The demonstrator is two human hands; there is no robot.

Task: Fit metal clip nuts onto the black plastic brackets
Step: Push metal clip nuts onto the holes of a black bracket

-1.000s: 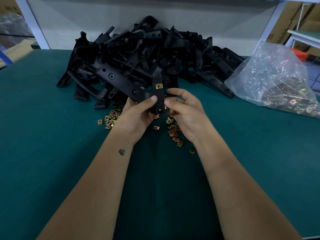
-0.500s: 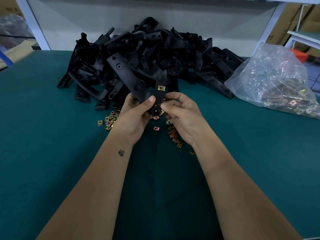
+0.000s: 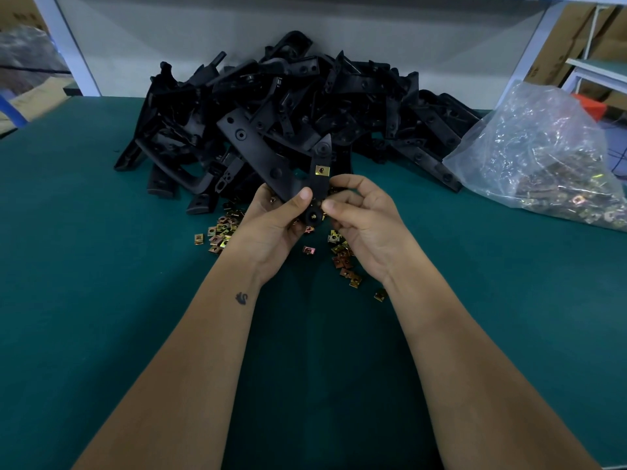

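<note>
The left hand (image 3: 271, 228) grips the bracket (image 3: 268, 154) near its lower end, just below the fitted clip nut (image 3: 322, 170). The right hand (image 3: 359, 225) pinches the same end (whether round a second nut cannot be told). The bracket looks stiff and light, best held by its flat arm.

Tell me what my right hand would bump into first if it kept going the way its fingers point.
The right hand points left, so it would probably first meet the black bracket it pinches, then the left hand.
</note>
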